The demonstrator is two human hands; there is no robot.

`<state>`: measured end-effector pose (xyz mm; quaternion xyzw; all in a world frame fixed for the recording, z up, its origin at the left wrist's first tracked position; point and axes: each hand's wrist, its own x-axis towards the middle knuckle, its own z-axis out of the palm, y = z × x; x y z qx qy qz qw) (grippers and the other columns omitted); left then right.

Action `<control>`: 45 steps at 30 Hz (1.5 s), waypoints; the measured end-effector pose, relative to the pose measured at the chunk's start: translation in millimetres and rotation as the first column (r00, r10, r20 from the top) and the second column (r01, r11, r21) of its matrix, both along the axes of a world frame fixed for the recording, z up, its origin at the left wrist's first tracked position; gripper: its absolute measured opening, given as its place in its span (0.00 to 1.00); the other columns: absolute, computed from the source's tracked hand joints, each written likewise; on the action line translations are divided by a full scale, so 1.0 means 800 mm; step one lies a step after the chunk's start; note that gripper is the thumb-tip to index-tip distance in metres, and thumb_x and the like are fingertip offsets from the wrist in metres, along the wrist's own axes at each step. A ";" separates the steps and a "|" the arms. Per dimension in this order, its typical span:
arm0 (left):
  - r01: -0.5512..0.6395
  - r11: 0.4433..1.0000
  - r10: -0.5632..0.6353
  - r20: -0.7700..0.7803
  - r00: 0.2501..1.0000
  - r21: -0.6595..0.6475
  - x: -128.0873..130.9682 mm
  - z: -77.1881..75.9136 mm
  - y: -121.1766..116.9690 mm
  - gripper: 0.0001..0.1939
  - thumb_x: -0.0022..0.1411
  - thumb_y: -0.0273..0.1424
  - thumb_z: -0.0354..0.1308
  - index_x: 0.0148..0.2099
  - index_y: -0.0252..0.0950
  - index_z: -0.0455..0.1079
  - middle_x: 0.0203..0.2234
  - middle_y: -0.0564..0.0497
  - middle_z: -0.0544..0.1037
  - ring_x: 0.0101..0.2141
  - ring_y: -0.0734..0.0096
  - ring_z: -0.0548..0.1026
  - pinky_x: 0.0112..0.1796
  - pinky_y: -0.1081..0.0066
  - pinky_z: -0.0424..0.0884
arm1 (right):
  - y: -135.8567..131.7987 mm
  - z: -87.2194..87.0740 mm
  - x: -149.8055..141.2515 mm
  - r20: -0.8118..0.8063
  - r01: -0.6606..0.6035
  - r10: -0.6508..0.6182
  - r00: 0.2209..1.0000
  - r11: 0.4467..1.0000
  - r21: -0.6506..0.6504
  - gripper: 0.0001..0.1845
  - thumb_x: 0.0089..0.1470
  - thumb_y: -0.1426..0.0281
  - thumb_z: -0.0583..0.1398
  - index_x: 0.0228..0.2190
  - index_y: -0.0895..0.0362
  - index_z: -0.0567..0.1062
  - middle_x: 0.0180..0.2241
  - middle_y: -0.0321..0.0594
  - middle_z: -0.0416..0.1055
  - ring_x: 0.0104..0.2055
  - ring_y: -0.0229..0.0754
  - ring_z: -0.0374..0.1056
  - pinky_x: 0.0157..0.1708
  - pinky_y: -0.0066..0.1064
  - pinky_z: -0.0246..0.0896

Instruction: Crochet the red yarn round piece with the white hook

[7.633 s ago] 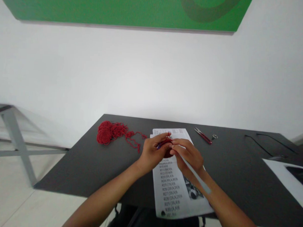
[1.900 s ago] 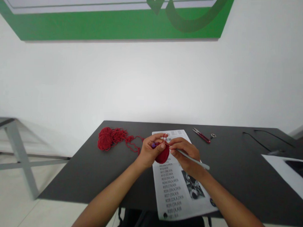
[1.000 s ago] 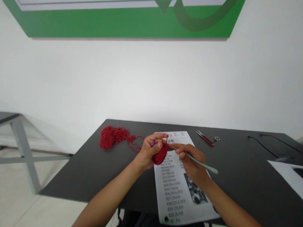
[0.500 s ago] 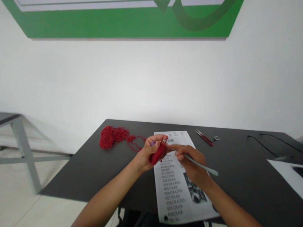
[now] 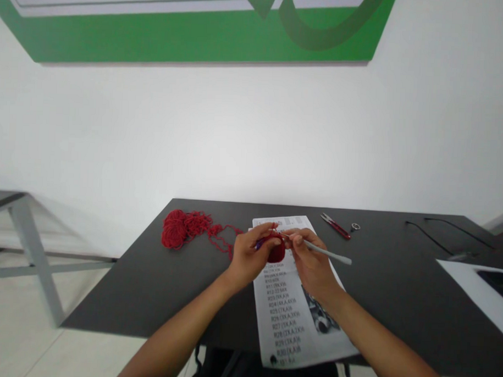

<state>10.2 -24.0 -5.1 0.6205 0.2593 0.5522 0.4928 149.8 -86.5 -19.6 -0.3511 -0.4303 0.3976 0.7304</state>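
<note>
My left hand (image 5: 251, 252) is closed on a small red crochet piece (image 5: 277, 252), with a strand of yarn raised over its forefinger. A bit of purple, perhaps a stitch marker, shows by the left thumb. Between the thumb and fingers of my right hand (image 5: 310, 262) is a crochet hook with a pale grey handle (image 5: 329, 253). Its thin metal end points left and meets the top edge of the red piece; the tip itself is too small to make out. Loose yarn runs left to a red yarn ball (image 5: 174, 230) on the table.
A printed pattern sheet (image 5: 285, 338) lies beneath my hands on the dark table (image 5: 149, 295). Behind to the right are red-handled thread snips (image 5: 336, 226) and a small metal ring (image 5: 356, 227). Eyeglasses (image 5: 451, 252) and a white sheet (image 5: 463, 278) lie farther right.
The red piece has turned so its rounded face shows more, and my left hand has tipped over it. The right hand with the hook has come closer to it. The view has shifted slightly.
</note>
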 end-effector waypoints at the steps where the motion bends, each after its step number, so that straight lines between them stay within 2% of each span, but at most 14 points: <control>1: -0.050 0.998 0.052 -0.032 0.998 0.039 0.002 -0.002 -0.003 0.14 0.53 0.29 0.72 0.44 0.39 0.82 0.32 0.49 0.86 0.33 0.62 0.83 0.39 0.66 0.77 | 0.000 -0.001 0.001 0.117 0.065 -0.066 0.991 0.998 0.012 0.13 0.57 0.56 0.67 0.33 0.52 0.80 0.36 0.37 0.78 0.39 0.39 0.72 0.43 0.32 0.70; 3: -0.063 0.995 0.067 -0.062 0.996 0.074 0.005 -0.008 -0.010 0.14 0.56 0.28 0.70 0.46 0.40 0.82 0.34 0.48 0.86 0.35 0.62 0.83 0.41 0.66 0.77 | 0.000 -0.004 0.001 0.303 0.173 -0.186 0.935 0.982 0.069 0.11 0.59 0.58 0.65 0.33 0.52 0.80 0.39 0.39 0.77 0.44 0.42 0.72 0.47 0.35 0.69; 6: -0.012 0.999 0.014 -0.043 0.999 0.046 0.010 -0.017 -0.017 0.16 0.58 0.30 0.69 0.51 0.39 0.80 0.37 0.46 0.86 0.37 0.62 0.83 0.42 0.68 0.76 | -0.001 -0.005 0.000 0.435 0.250 -0.296 0.851 0.955 0.160 0.08 0.61 0.62 0.64 0.33 0.51 0.80 0.41 0.39 0.75 0.46 0.42 0.72 0.49 0.36 0.69; 11: 0.068 0.997 -0.066 0.049 0.997 -0.033 0.012 -0.018 -0.014 0.16 0.61 0.35 0.67 0.51 0.37 0.79 0.35 0.48 0.83 0.35 0.68 0.79 0.39 0.71 0.74 | -0.001 -0.002 0.003 0.483 0.285 -0.347 0.804 0.938 0.199 0.04 0.60 0.64 0.65 0.34 0.50 0.80 0.40 0.38 0.76 0.43 0.41 0.73 0.46 0.34 0.70; 15: 0.099 0.991 -0.086 0.129 0.988 -0.095 0.011 -0.011 -0.006 0.15 0.54 0.35 0.73 0.44 0.36 0.81 0.28 0.52 0.79 0.30 0.74 0.74 0.35 0.74 0.70 | -0.002 0.004 0.005 0.444 0.279 -0.336 0.831 0.941 0.189 0.04 0.57 0.64 0.67 0.32 0.50 0.81 0.38 0.37 0.78 0.42 0.42 0.75 0.45 0.34 0.71; 17: 0.219 0.955 -0.174 0.219 0.960 -0.200 0.011 -0.010 -0.003 0.18 0.51 0.36 0.75 0.43 0.36 0.81 0.28 0.52 0.80 0.29 0.75 0.74 0.34 0.75 0.70 | -0.003 0.006 0.005 0.410 0.285 -0.323 0.853 0.946 0.154 0.05 0.56 0.63 0.68 0.32 0.51 0.81 0.37 0.37 0.78 0.41 0.42 0.75 0.45 0.34 0.72; 21: 0.439 0.823 -0.270 0.433 0.860 -0.360 0.011 -0.008 -0.006 0.24 0.47 0.36 0.78 0.46 0.36 0.80 0.31 0.50 0.82 0.30 0.75 0.77 0.35 0.76 0.71 | -0.002 0.004 0.004 0.352 0.250 -0.237 0.905 0.968 0.010 0.10 0.53 0.59 0.69 0.33 0.52 0.81 0.34 0.38 0.79 0.37 0.43 0.76 0.40 0.34 0.73; 24: 0.531 0.745 -0.302 0.506 0.808 -0.404 0.011 -0.007 -0.011 0.25 0.45 0.36 0.78 0.47 0.36 0.80 0.32 0.50 0.83 0.30 0.75 0.78 0.35 0.76 0.72 | 0.001 -0.002 0.001 0.155 0.134 -0.125 0.980 0.990 -0.049 0.15 0.50 0.56 0.71 0.33 0.52 0.80 0.33 0.37 0.80 0.35 0.43 0.77 0.38 0.34 0.74; 26: 0.557 0.729 -0.323 0.516 0.793 -0.399 0.011 -0.007 -0.013 0.25 0.46 0.36 0.78 0.47 0.36 0.80 0.32 0.50 0.83 0.29 0.75 0.78 0.35 0.75 0.72 | 0.004 -0.006 -0.002 0.004 0.045 -0.045 0.999 0.997 -0.058 0.18 0.47 0.54 0.72 0.33 0.52 0.78 0.32 0.37 0.80 0.33 0.42 0.77 0.36 0.33 0.74; 30: 0.538 0.775 -0.353 0.478 0.804 -0.332 0.010 -0.007 -0.013 0.26 0.46 0.35 0.78 0.49 0.36 0.81 0.31 0.50 0.82 0.29 0.75 0.76 0.34 0.75 0.71 | 0.005 -0.010 -0.002 -0.036 0.013 -0.015 0.999 0.999 -0.049 0.19 0.48 0.52 0.72 0.33 0.53 0.78 0.32 0.37 0.80 0.32 0.41 0.76 0.35 0.33 0.74; 33: 0.497 0.820 -0.355 0.428 0.831 -0.285 0.009 -0.009 -0.010 0.27 0.46 0.35 0.78 0.50 0.37 0.81 0.30 0.50 0.81 0.29 0.75 0.75 0.32 0.75 0.69 | 0.000 -0.006 0.002 0.131 0.127 -0.129 0.983 0.992 0.022 0.14 0.52 0.55 0.70 0.33 0.52 0.80 0.33 0.37 0.79 0.36 0.41 0.75 0.39 0.33 0.73; 36: 0.448 0.860 -0.334 0.395 0.856 -0.243 0.008 -0.009 -0.006 0.27 0.45 0.33 0.78 0.50 0.38 0.81 0.29 0.51 0.80 0.29 0.75 0.74 0.31 0.75 0.68 | -0.009 0.005 0.005 0.327 0.255 -0.290 0.899 0.956 0.146 0.07 0.55 0.62 0.69 0.33 0.51 0.81 0.37 0.37 0.78 0.40 0.41 0.75 0.43 0.33 0.72; 40: 0.427 0.875 -0.317 0.400 0.860 -0.226 0.007 -0.007 -0.004 0.24 0.46 0.33 0.78 0.48 0.40 0.82 0.29 0.51 0.80 0.29 0.76 0.74 0.32 0.76 0.68 | -0.020 0.016 0.006 0.424 0.314 -0.411 0.807 0.907 0.281 0.02 0.57 0.65 0.68 0.34 0.49 0.81 0.38 0.37 0.78 0.42 0.42 0.75 0.45 0.35 0.72; 45: 0.423 0.877 -0.325 0.365 0.872 -0.229 0.005 -0.006 -0.005 0.25 0.45 0.35 0.78 0.47 0.39 0.82 0.29 0.50 0.80 0.28 0.75 0.74 0.32 0.74 0.69 | -0.019 0.013 0.007 0.363 0.286 -0.370 0.855 0.921 0.265 0.09 0.59 0.59 0.65 0.34 0.50 0.81 0.36 0.39 0.78 0.40 0.44 0.75 0.42 0.36 0.72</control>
